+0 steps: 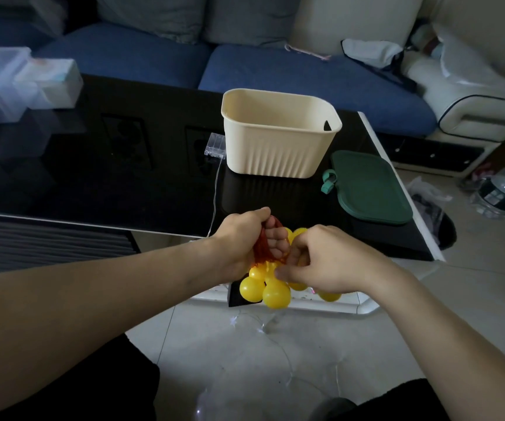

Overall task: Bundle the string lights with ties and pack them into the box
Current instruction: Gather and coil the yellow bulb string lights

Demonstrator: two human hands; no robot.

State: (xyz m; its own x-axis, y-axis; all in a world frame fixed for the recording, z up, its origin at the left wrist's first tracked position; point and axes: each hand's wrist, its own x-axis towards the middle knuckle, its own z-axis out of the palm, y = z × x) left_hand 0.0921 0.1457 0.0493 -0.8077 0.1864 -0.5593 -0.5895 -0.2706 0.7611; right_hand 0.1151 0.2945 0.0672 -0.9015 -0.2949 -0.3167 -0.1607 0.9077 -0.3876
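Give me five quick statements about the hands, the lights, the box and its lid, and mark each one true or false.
1. The cream box stands open on the black table. True.
2. The green lid sits on top of the box. False: it lies flat on the table, to the right of the box.
3. Both hands are at the yellow bulbs, the left hand closed around them and the red strands. True.
4. The clear battery case is inside the box. False: it rests on the table just left of the box, with a thin wire running toward the hands.
5. The right hand is reaching into the box. False: it is at the bulb cluster, near the table's front edge.
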